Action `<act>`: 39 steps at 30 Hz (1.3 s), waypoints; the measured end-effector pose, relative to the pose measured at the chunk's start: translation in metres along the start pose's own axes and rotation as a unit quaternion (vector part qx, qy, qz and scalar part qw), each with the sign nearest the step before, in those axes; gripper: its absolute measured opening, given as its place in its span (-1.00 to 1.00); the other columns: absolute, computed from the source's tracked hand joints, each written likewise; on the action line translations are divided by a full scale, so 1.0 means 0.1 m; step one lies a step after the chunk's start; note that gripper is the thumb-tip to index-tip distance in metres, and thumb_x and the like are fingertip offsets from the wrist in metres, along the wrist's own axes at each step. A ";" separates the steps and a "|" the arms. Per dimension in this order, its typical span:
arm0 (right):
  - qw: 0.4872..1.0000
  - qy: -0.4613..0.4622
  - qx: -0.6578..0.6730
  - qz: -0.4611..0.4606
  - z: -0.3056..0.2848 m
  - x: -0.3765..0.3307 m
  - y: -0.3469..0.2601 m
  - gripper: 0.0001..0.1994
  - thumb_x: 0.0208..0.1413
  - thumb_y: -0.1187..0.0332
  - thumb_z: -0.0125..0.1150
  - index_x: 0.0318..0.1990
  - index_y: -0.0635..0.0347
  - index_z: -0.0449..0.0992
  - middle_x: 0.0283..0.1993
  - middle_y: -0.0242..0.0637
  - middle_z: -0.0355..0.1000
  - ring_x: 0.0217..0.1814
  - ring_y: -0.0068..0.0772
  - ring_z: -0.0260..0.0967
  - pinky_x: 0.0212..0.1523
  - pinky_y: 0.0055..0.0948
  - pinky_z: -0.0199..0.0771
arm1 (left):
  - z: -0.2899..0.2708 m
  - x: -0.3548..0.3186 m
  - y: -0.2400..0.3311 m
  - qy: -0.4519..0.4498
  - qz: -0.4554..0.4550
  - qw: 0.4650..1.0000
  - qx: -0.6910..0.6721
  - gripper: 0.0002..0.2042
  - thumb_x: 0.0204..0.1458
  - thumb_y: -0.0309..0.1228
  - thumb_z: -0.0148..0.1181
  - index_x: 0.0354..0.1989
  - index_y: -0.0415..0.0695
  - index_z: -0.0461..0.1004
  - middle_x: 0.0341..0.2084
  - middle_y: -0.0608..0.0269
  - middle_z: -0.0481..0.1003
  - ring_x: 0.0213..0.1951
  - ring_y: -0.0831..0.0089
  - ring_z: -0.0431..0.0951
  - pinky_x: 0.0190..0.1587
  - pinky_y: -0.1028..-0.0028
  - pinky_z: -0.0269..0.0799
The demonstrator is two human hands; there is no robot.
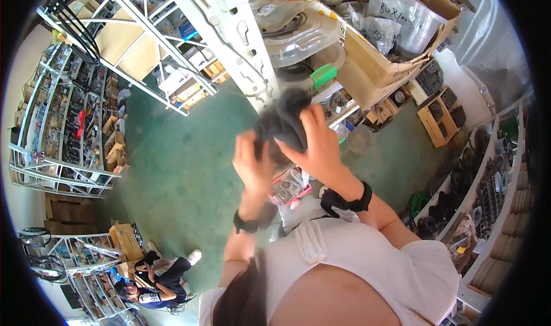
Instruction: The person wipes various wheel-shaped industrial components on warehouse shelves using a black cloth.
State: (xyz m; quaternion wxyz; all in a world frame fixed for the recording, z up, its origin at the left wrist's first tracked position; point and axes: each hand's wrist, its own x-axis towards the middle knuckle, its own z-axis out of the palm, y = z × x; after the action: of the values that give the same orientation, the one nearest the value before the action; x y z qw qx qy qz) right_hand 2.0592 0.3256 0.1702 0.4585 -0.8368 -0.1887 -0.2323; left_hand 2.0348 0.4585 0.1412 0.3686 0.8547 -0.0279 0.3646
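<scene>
Both my hands are raised in front of a white metal rack post [232, 30], with a dark grey, soft-looking bundle [287, 116] between them. Its kind cannot be told, since motion smears it and fingers cover part of it. My right hand [317, 142] grips its right side, thumb below and fingers over the top. My left hand [252, 162] is blurred, its bent fingers closed against the bundle's lower left side. A black band circles each wrist.
Behind the bundle stands a shelf with a bright green object [323, 76] and a large cardboard box [384, 76] of bagged parts. Below my hands is a pink-rimmed basket [281, 197]. Loaded racks [74, 113] line the left; a person [158, 283] sits at lower left.
</scene>
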 end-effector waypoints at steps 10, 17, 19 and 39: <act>0.989 -0.095 -0.111 -0.036 0.32 -0.09 0.12 -0.69 -0.20 0.30 0.17 -0.31 0.17 0.22 -0.40 -0.19 0.23 -0.46 -0.17 0.32 -0.57 -0.30 0.34 | 0.07 -0.15 -0.26 -0.149 -0.132 0.979 0.049 -0.79 -0.11 -0.58 0.03 -0.24 -0.21 0.32 -0.42 -0.06 0.40 -0.39 0.04 0.42 -0.38 0.33 0.33; 0.996 -0.086 -0.027 -0.015 0.06 0.02 0.03 -0.64 -0.24 0.28 0.21 -0.28 0.15 0.24 -0.36 -0.20 0.28 -0.45 -0.09 0.33 -0.56 -0.26 0.32 | 0.01 -0.11 -0.16 -0.099 -0.083 0.992 -0.004 -0.74 -0.12 -0.53 0.05 -0.19 -0.12 0.33 -0.37 0.00 0.42 -0.35 0.02 0.44 -0.38 0.26 0.36; 0.998 -0.047 0.002 -0.033 -0.05 0.13 -0.13 -0.63 -0.25 0.29 0.22 -0.26 0.14 0.24 -0.36 -0.20 0.27 -0.45 -0.08 0.32 -0.55 -0.26 0.32 | -0.12 0.04 0.03 -0.050 -0.030 0.998 -0.025 -0.74 -0.17 -0.63 0.06 -0.24 -0.17 0.32 -0.43 0.04 0.37 -0.40 0.02 0.42 -0.41 0.31 0.35; 0.995 -0.081 -0.032 -0.044 0.33 -0.19 0.17 -0.56 -0.35 0.31 0.29 -0.27 0.17 0.22 -0.30 -0.19 0.24 -0.51 -0.10 0.32 -0.60 -0.29 0.32 | -0.02 -0.22 -0.39 -0.197 -0.119 0.972 -0.041 -0.74 -0.05 -0.62 -0.11 -0.13 -0.28 0.29 -0.47 -0.03 0.41 -0.46 0.15 0.42 -0.34 0.40 0.33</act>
State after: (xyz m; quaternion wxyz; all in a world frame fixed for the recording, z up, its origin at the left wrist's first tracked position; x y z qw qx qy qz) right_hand 2.0600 0.3427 0.1323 0.4040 -0.8580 -0.2543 -0.1895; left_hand 2.0304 0.4831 0.1043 0.4314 0.8909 -0.0123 0.1413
